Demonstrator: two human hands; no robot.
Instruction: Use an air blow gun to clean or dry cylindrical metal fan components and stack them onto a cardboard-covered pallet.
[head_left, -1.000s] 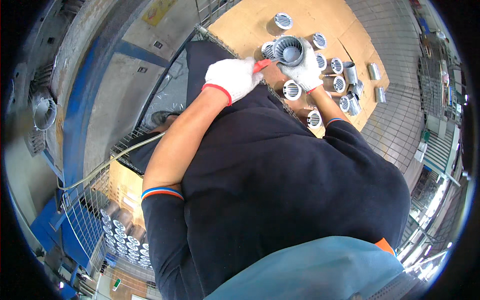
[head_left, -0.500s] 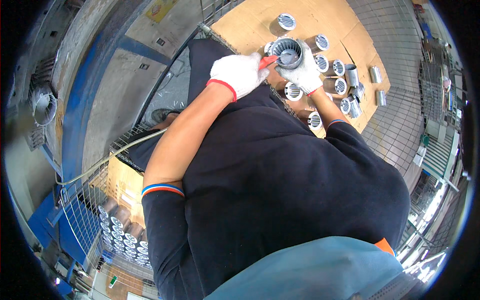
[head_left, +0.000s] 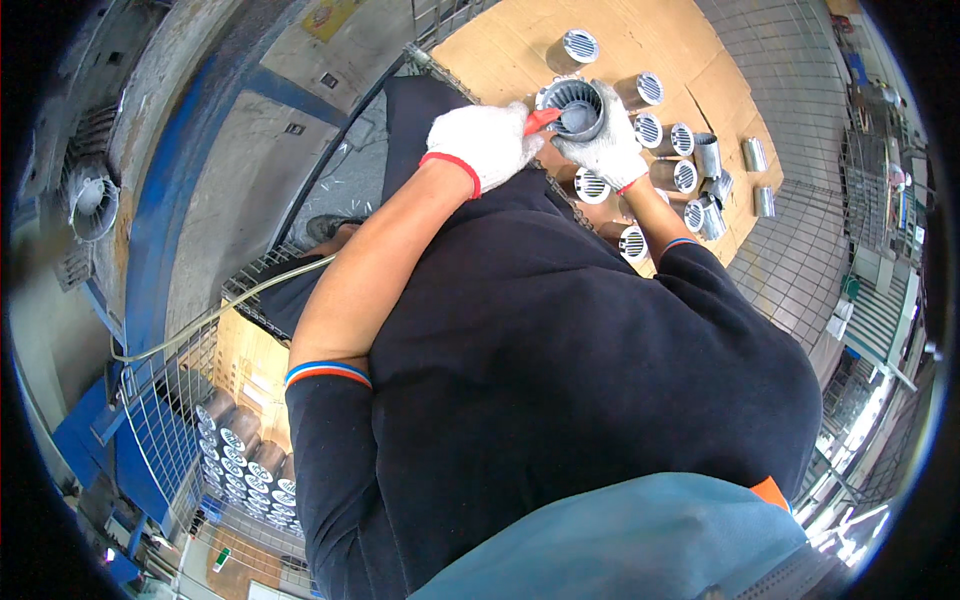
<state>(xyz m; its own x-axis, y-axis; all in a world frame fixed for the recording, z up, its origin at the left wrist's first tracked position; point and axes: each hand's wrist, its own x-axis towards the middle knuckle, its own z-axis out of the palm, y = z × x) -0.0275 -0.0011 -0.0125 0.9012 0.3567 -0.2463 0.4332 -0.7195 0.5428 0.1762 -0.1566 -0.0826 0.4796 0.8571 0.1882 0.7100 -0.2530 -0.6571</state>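
My left hand (head_left: 480,148), in a white knit glove with a red cuff, is closed on a red-handled tool (head_left: 542,120). The tool points at the open mouth of a grey metal cylinder (head_left: 577,109) with ribs around its inner wall; its working tip is hard to make out. My right hand (head_left: 612,150), gloved alike, wraps the right side of that cylinder and holds it tilted with its mouth toward me. Close by, more metal cylinders with slotted ends, such as one (head_left: 673,176) beside my right wrist, lie or stand on cardboard (head_left: 500,45).
Smaller metal pieces (head_left: 754,154) lie at the cardboard's right edge, beside a wire mesh panel (head_left: 800,235). Stacked cylinders (head_left: 240,428) fill a wire basket at lower left. A pale hose (head_left: 225,312) crosses above it. Grey and blue machine panels (head_left: 225,200) stand at left.
The whole view has shifted slightly to the right. Inside the cylinder's mouth, the tool's thin shiny part shows less than before. Both hands keep their grips.
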